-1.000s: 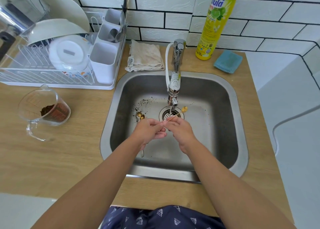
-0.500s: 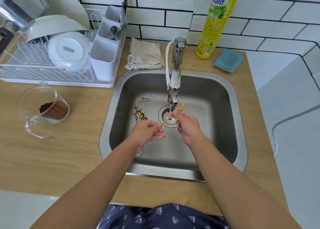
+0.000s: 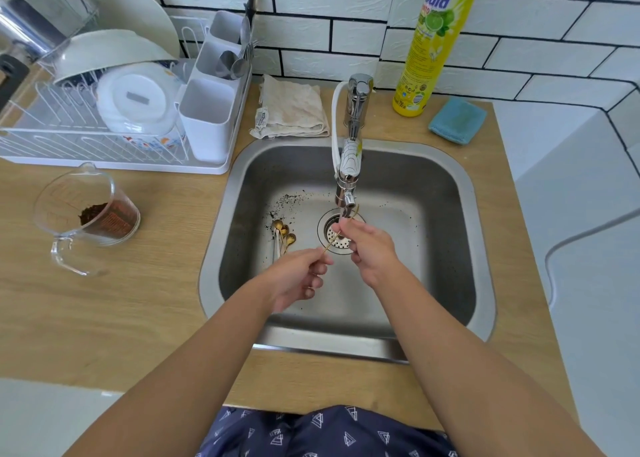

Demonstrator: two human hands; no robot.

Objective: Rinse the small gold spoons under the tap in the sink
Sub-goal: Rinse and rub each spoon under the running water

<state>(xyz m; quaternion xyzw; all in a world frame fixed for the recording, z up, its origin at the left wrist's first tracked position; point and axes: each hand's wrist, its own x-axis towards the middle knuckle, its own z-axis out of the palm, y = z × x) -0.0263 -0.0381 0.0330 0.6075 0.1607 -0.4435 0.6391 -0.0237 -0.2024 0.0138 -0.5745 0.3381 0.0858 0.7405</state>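
Over the drain of the steel sink (image 3: 446, 179), both my hands hold one thin gold spoon (image 3: 331, 242). My left hand (image 3: 298, 276) pinches the end of its handle. My right hand (image 3: 369, 249) closes around the bowl end right under the tap (image 3: 348, 179); the bowl itself is hidden by my fingers. Several more small gold spoons (image 3: 284, 233) lie on the sink floor to the left of the drain (image 3: 337, 235), among dark specks of grounds.
A white dish rack (image 3: 104, 138) with bowls, a plate and a cutlery holder stands at the back left. A glass measuring jug (image 3: 86, 211) with brown grounds sits on the wooden counter. Behind the sink are a folded cloth (image 3: 294, 110), a yellow detergent bottle (image 3: 429, 48) and a blue sponge (image 3: 457, 119).
My hands have drawn slightly apart along the spoon. The right hand has risen toward the tap spout and now covers the spoon's bowl, which showed beside it before.
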